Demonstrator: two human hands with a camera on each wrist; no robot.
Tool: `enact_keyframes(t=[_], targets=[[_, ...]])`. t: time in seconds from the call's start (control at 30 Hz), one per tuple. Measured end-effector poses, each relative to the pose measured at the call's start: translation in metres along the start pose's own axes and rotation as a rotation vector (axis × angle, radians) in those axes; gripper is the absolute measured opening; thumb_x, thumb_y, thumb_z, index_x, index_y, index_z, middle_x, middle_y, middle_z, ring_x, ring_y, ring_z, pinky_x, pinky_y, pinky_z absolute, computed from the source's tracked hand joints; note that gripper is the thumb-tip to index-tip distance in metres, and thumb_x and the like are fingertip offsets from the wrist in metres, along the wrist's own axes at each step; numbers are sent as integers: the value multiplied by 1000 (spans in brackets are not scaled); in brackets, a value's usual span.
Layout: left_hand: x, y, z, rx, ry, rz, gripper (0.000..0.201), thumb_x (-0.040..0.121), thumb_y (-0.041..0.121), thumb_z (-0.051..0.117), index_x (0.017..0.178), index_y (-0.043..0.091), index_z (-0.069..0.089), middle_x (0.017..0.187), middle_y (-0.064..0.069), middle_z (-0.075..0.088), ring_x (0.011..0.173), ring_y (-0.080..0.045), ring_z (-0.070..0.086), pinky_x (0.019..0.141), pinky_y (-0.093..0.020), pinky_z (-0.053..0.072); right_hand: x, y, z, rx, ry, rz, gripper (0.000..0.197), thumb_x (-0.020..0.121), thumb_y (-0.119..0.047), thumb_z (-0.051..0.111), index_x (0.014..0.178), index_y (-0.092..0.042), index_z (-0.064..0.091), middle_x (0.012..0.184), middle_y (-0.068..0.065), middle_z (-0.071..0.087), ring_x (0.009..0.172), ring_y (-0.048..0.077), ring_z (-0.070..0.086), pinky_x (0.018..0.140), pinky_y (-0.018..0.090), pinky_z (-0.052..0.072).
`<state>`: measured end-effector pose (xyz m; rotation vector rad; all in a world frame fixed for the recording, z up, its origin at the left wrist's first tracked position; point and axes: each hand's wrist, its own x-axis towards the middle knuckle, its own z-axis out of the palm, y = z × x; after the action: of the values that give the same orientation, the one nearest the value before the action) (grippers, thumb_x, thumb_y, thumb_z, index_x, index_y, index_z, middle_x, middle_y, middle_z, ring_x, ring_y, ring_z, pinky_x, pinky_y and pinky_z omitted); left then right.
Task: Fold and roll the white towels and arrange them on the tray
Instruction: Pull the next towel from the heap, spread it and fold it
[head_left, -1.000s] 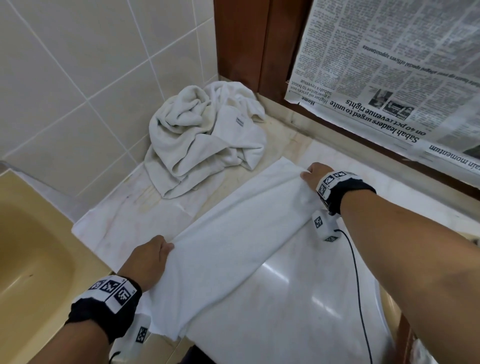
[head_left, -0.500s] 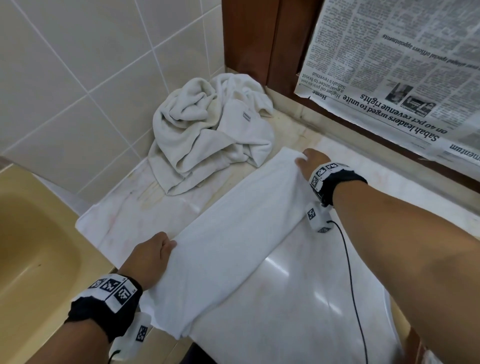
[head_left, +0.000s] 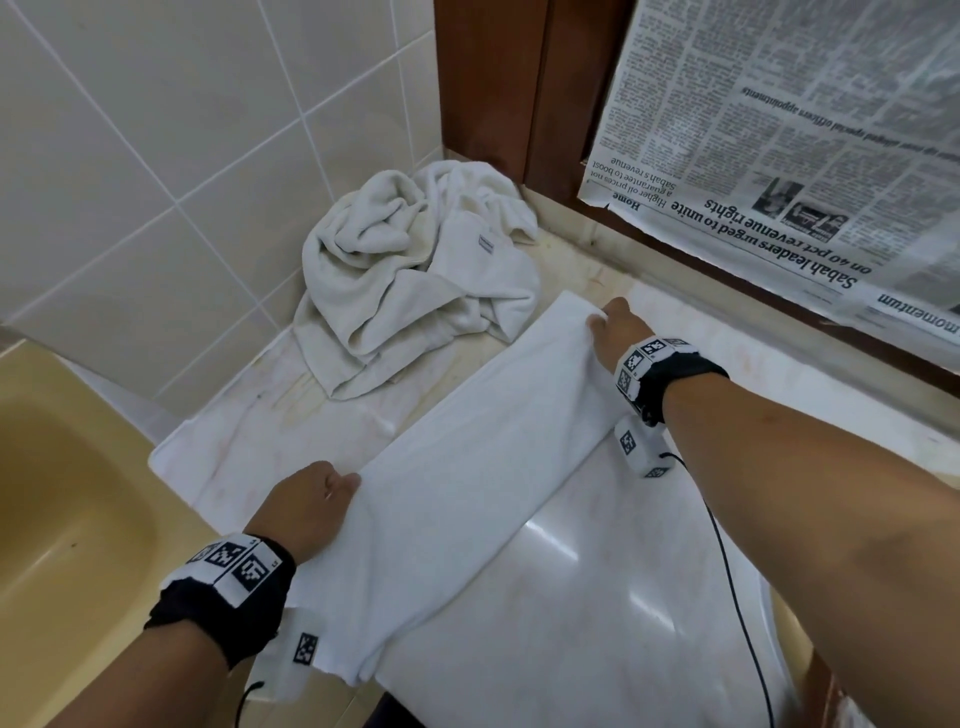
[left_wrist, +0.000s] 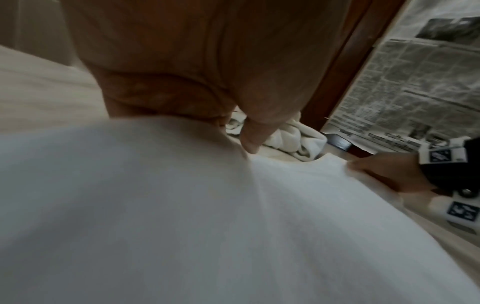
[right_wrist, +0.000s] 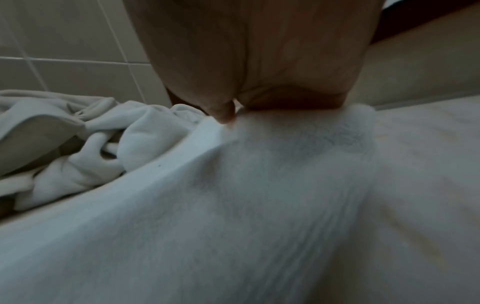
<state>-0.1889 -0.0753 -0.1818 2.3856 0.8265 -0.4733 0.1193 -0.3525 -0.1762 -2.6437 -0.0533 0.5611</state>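
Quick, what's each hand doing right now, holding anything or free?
Left hand: closed, gripping the near end of the folded towel.
Right hand: closed, pinching the far end of the same towel.

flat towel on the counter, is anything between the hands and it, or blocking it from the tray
Nothing is between them: the left hand holds the near end of the flat towel and the right hand the far end. The crumpled towel lies apart, in the corner. No tray is in view, so that path cannot be judged.
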Motion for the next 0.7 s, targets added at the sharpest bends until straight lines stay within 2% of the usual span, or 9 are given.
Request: enact_keyframes(t=[0.1, 0.17, 0.27, 0.33, 0.43, 0.5, 0.57, 0.63, 0.7], targets=[[1, 27, 2, -69, 42, 89, 28, 95, 42, 57, 98, 16, 48, 88, 6, 55, 79, -16, 54, 65, -30, 35, -4, -4, 0, -80, -18, -6, 54, 104, -45, 36, 137, -2, 40, 128, 22, 58, 115, 39, 57, 85, 39, 43], [5, 43, 7, -86, 45, 179, 26, 95, 30, 60, 105, 14, 42, 86, 6, 50, 77, -17, 52, 66, -28, 35, -3, -6, 0, -126, -40, -10, 50, 104, -39, 40, 138, -3, 41, 132, 21, 56, 117, 38, 56, 87, 39, 44], [17, 54, 13, -14, 39, 232, 12, 96, 11, 50, 97, 10, 38, 83, -4, 56, 74, -23, 55, 61, -29, 34, 1, -9, -1, -99, 7, 34, 40, 105, -26, 36, 136, 0, 40, 129, 23, 57, 115, 38, 57, 79, 35, 39], [25, 52, 12, 15, 60, 223, 10, 93, 2, 43, 93, 10, 38, 84, -7, 57, 71, -20, 53, 57, -26, 32, 1, -11, -1, -88, 32, 42, 37, 107, -21, 33, 135, 2, 37, 128, 24, 57, 115, 39, 57, 77, 35, 36], [31, 47, 10, 56, 85, 224, 13, 90, -2, 44, 90, 11, 40, 84, -7, 56, 67, -17, 49, 54, -21, 29, -3, -11, -2, -53, 17, 19, 38, 107, -25, 34, 137, -1, 33, 126, 23, 59, 109, 37, 60, 76, 36, 36], [31, 46, 11, 78, 105, 231, 13, 91, -2, 48, 92, 10, 44, 88, -5, 50, 67, -12, 45, 56, -18, 29, -9, -12, -5, -26, 11, -7, 40, 104, -28, 42, 137, -7, 33, 128, 19, 56, 105, 35, 58, 78, 37, 40], [29, 48, 14, 104, 149, 249, 11, 92, 4, 53, 98, 11, 48, 96, -4, 44, 74, -15, 45, 64, -23, 35, -23, -16, -7, -182, 89, -95, 51, 98, -31, 55, 140, -16, 32, 138, 14, 44, 117, 34, 51, 90, 41, 45], [26, 53, 16, 182, 201, 307, 12, 92, 12, 59, 101, 14, 53, 102, -6, 45, 84, -23, 47, 69, -33, 40, -50, -23, -3, -361, 182, -301, 60, 93, -33, 61, 144, -20, 33, 144, 10, 34, 126, 32, 40, 100, 44, 40], [23, 61, 19, 238, 216, 387, 15, 87, 15, 66, 101, 16, 59, 103, -6, 51, 86, -26, 49, 68, -35, 40, -83, -23, 8, -427, 65, -526, 57, 92, -36, 60, 143, -21, 39, 146, 9, 31, 128, 31, 37, 104, 42, 38]])
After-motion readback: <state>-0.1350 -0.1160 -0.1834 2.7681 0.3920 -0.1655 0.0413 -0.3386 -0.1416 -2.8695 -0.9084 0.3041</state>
